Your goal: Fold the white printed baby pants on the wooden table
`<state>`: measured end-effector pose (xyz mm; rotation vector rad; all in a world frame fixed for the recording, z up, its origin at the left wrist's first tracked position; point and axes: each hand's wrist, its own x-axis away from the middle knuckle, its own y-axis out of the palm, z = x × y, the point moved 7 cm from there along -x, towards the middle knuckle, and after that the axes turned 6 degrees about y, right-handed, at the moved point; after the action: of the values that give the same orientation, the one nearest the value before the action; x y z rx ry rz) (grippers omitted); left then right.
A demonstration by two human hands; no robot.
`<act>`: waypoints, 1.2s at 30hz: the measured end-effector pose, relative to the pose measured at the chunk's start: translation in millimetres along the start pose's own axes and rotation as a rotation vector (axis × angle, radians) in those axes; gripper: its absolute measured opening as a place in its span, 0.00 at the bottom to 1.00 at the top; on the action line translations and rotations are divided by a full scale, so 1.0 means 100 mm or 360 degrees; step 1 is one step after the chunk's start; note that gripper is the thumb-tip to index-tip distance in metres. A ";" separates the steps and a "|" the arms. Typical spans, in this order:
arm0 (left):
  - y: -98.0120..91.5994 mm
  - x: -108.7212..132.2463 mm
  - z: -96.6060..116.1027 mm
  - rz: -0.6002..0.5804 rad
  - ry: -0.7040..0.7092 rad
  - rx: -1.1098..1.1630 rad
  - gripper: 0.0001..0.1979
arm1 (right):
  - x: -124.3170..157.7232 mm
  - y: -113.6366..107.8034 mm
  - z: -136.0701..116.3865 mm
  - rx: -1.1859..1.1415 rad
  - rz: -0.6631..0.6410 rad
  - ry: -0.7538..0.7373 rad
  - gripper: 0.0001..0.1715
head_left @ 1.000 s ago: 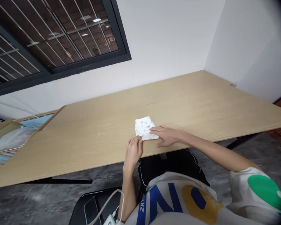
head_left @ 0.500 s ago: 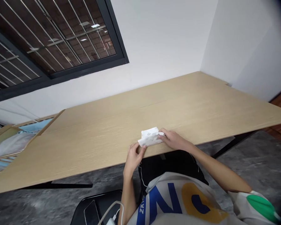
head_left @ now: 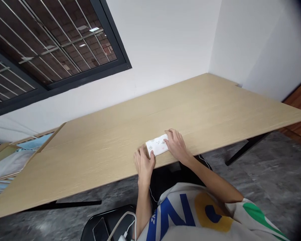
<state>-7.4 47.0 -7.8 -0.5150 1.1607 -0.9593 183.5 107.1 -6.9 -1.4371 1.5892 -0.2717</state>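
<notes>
A small white cloth with a faint printed pattern (head_left: 157,146) lies folded into a narrow strip near the front edge of the light wooden table (head_left: 110,137). My left hand (head_left: 144,164) rests at its left end, with the thumb pressing the cloth and the fingers spread on the table. My right hand (head_left: 176,146) lies flat over the cloth's right end with its fingers stretched out on top.
A barred dark window (head_left: 47,47) is on the white wall behind. At the far left stands a wooden cot with bedding (head_left: 7,160). Below me a black chair holds a phone (head_left: 100,229) and a white cable (head_left: 122,221).
The cloth went from a squarish fold to a narrower strip, folded over toward the table's front edge. Both hands have closed in on its ends and now press it flat.
</notes>
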 end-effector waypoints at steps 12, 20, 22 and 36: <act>0.43 0.06 0.35 -0.0553 0.0348 -0.0054 0.32 | 0.16 0.19 -0.15 0.0039 -0.0421 -0.0606 0.33; 0.38 0.07 0.28 -0.0597 0.0349 -0.0052 0.41 | 0.15 0.08 0.06 -0.0068 -0.0667 -0.0550 0.38; 0.39 0.05 0.29 -0.0625 0.0351 -0.0064 0.44 | 0.11 0.05 0.11 -0.0129 -0.0820 -0.0544 0.41; 0.37 -0.07 0.30 -0.0749 0.0232 0.0001 0.48 | -0.21 0.10 0.26 -0.0265 -0.1115 -0.0637 0.43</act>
<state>33.2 68.2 -22.1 -0.7468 1.1920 -1.4200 193.2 139.2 -17.4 -2.0026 0.7636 -0.2338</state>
